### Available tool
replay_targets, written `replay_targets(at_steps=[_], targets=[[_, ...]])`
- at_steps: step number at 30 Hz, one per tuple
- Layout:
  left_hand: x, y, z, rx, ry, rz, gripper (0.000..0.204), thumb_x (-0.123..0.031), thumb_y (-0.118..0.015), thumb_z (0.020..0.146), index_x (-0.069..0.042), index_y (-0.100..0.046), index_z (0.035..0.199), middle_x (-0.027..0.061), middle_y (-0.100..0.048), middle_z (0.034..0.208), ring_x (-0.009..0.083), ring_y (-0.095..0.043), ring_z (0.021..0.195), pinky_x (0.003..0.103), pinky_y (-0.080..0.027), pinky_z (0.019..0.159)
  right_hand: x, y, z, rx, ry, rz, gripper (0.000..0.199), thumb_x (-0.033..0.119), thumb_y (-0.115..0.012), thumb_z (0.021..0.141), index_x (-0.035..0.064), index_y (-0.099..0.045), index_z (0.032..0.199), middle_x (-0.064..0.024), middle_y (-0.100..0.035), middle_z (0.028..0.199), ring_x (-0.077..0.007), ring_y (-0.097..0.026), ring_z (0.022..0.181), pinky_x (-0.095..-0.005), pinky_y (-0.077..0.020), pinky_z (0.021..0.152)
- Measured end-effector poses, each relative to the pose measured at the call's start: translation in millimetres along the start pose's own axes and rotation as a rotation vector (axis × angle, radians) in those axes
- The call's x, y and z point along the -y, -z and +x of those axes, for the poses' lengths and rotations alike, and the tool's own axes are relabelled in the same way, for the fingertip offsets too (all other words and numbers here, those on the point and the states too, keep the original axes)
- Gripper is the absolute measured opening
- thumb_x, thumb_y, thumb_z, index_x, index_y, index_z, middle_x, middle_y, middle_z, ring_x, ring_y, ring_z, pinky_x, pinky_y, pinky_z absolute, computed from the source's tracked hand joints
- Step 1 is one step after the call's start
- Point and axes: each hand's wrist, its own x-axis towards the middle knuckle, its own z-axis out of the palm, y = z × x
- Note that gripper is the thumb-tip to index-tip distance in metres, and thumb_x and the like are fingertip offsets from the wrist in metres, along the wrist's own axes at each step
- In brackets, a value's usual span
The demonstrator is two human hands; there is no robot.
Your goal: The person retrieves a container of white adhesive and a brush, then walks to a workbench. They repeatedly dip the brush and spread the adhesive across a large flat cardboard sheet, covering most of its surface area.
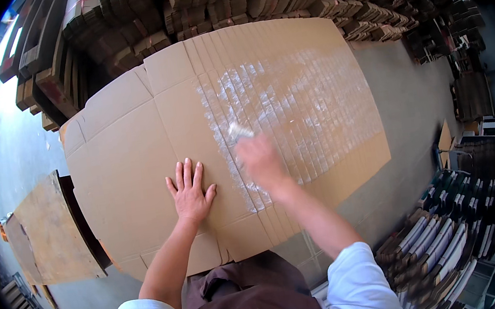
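My left hand (192, 193) lies flat with its fingers spread on a large brown cardboard sheet (125, 138). To its right, my right hand (260, 160) is closed around a brush (240, 132) with pale bristles; hand and brush are slightly blurred. The bristles are at the left edge of a whitish, shiny wet coating (310, 110). That coating covers overlapping cardboard strips, which lie in a staggered row over the right half of the sheet. The lower ends of the strips, nearest me, are bare brown.
Bundled stacks of flat cardboard (198, 6) line the far side. A wooden board (53, 234) stands low at the left. Rows of folded cardboard pieces (431, 243) lie at the lower right. Grey floor (405, 79) shows beyond the sheet's right edge.
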Motion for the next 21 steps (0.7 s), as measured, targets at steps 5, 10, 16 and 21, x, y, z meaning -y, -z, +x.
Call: replay_targets(at_steps=[5,10,16,21], targets=[[-12.0,-5.7,8.6,-0.053,-0.07,0.008,0.071,-0.046,-0.058,0.086,-0.016,-0.039,0.148,0.0087,-0.023,0.16,0.0289,-0.013,0.15,0.06,-0.005,0.117,-180.6,80.5,0.8,-0.016,-0.542,-0.38,0.018,0.009,-0.049,0.086,0.0083,-0.067,0.082,-0.0202,-0.064,0.085,-0.0348,-0.061,0.082,-0.0506,-0.0445,0.073],[-2.4,-0.2,2.9,-0.028,0.001,0.016,0.068,-0.046,-0.058,0.087,-0.017,-0.041,0.147,0.0084,-0.023,0.16,0.0293,-0.013,0.149,0.062,-0.005,0.116,-53.9,54.1,-47.8,0.08,-0.283,-0.133,0.018,0.005,-0.053,0.085,0.0069,-0.068,0.096,-0.0166,-0.067,0.096,-0.0342,-0.061,0.093,-0.0468,-0.0454,0.083],[-7.7,-1.9,8.5,-0.056,-0.028,0.012,0.068,-0.046,-0.058,0.087,-0.017,-0.041,0.147,0.0088,-0.024,0.159,0.0295,-0.014,0.149,0.062,-0.006,0.116,-110.3,84.5,-27.0,0.039,-0.459,-0.278,0.024,0.0,-0.06,0.078,0.0073,-0.068,0.1,-0.0136,-0.068,0.103,-0.0315,-0.062,0.101,-0.0452,-0.0456,0.091],[-9.9,-0.5,5.4,-0.037,-0.027,-0.001,0.069,-0.045,-0.059,0.087,-0.016,-0.04,0.147,0.0092,-0.023,0.16,0.0301,-0.014,0.149,0.061,-0.006,0.117,-122.9,80.4,-57.1,0.07,-0.518,-0.248,0.018,0.002,-0.057,0.078,0.0082,-0.066,0.093,-0.0112,-0.065,0.095,-0.0295,-0.06,0.093,-0.046,-0.0448,0.086]])
